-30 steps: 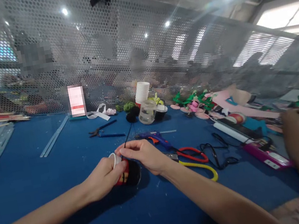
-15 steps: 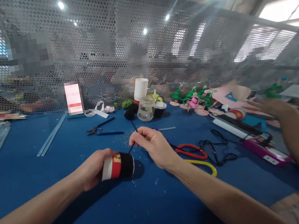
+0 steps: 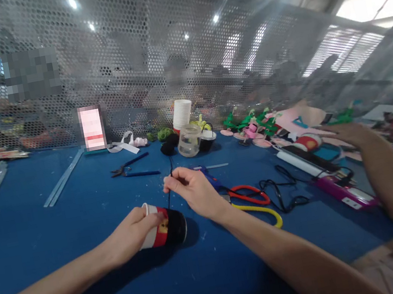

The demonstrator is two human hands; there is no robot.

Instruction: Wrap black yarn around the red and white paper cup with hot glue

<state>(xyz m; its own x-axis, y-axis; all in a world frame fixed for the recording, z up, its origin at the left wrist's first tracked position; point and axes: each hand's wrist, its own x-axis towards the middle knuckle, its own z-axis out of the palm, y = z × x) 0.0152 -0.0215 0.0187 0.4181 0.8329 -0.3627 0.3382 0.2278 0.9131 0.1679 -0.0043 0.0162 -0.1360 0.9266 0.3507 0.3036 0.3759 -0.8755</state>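
Note:
My left hand (image 3: 134, 234) is wrapped round a paper cup (image 3: 155, 237) that lies tipped on its side, its base end pointing right. Black yarn covers the base end; a red band and white paper show beside it. Between the thumb and fingers of my right hand (image 3: 192, 190) is pinched a strand of black yarn (image 3: 169, 200). The strand runs from the cup up through the fingers toward a black yarn ball (image 3: 169, 145) farther back. The fingertips stand a little above the cup, apart from it.
Pliers (image 3: 134, 168) lie left of the yarn ball. A clear jar (image 3: 190, 140) and stacked paper cups (image 3: 182, 114) stand behind. Scissors with red and yellow handles (image 3: 258, 207), a black cable (image 3: 284, 192) and a purple power strip (image 3: 349, 193) lie right. Another person's arm (image 3: 385, 164) reaches in there.
The cup in my left hand has come slightly nearer and to the right, and has turned. My right hand has shifted a little left, with more strand between it and the cup.

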